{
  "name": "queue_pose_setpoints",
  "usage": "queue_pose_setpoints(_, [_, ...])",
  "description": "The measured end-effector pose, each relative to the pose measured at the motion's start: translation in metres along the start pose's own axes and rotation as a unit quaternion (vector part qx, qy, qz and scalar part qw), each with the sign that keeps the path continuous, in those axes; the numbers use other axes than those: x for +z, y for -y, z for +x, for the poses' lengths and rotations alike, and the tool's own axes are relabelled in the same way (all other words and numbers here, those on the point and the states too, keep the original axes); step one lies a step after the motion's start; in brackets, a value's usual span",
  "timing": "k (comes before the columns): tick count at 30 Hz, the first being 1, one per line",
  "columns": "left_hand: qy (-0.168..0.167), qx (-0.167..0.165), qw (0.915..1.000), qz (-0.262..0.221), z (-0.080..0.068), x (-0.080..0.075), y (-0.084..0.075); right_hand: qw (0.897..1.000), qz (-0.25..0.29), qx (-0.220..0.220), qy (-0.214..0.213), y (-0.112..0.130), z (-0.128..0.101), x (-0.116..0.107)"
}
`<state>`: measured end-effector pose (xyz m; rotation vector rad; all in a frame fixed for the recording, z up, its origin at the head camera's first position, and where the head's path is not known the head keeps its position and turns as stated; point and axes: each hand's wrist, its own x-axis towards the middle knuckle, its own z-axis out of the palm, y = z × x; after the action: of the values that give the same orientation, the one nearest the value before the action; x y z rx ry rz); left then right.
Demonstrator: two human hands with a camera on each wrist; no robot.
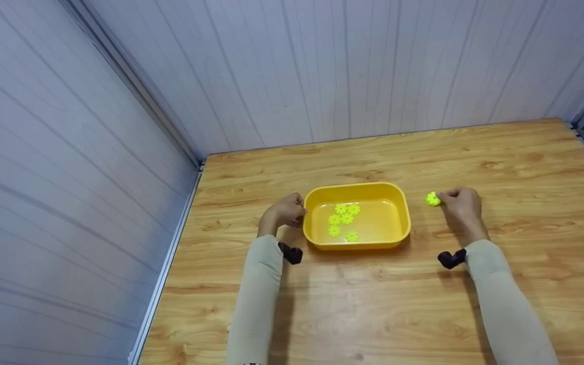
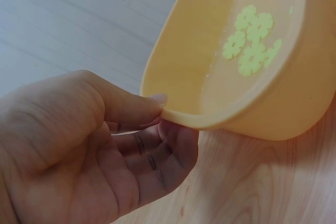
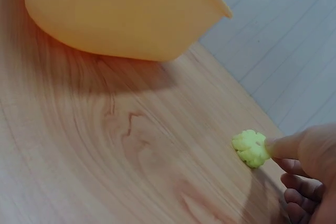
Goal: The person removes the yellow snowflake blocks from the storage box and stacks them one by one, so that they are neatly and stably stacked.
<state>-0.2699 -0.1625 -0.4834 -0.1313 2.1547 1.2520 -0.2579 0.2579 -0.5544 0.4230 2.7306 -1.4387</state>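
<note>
The flower is bright yellow-green, round, with a scalloped edge of small blunt petals; whether it is one piece or a few stacked is hard to tell. The right hand pinches it between thumb and fingertips, with no gap left around it, to the right of the tub and nearer the table's far edge than its near side. The tub is yellow, smooth and glossy like plastic, a rounded rectangle with flaring walls. Six loose flowers lie flat in its left half, some touching. The left hand grips its left rim, thumb over the lip, fingers curled beneath. The table has streaky wood grain; pale grooved panels stand along its far edge.
</note>
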Motion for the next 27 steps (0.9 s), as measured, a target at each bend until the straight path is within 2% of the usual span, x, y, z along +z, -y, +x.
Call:
queue_pose_setpoints(7, [-0.005, 0.003, 1.0, 0.007, 0.0029, -0.0003, 0.0023, 1.0, 0.012, 0.02, 0.003, 0.0009, 0.0004, 0.0019])
queue_pose_setpoints(14, [-0.006, 0.004, 0.9999, 0.007, 0.0033, -0.0005, 0.003, 1.0, -0.02, -0.008, -0.012, 0.0005, 0.0011, 0.0021])
queue_pose_setpoints(21, [-0.006, 0.014, 0.9999, -0.007, 0.0009, 0.0008, 0.0024, 0.995, -0.053, -0.071, -0.038, -0.0021, 0.0014, 0.0026])
queue_pose_setpoints(27, [-0.011, 0.011, 0.9999, -0.002, 0.0021, 0.0003, 0.0029, 0.997, -0.051, -0.055, -0.026, -0.0027, 0.0009, 0.0021])
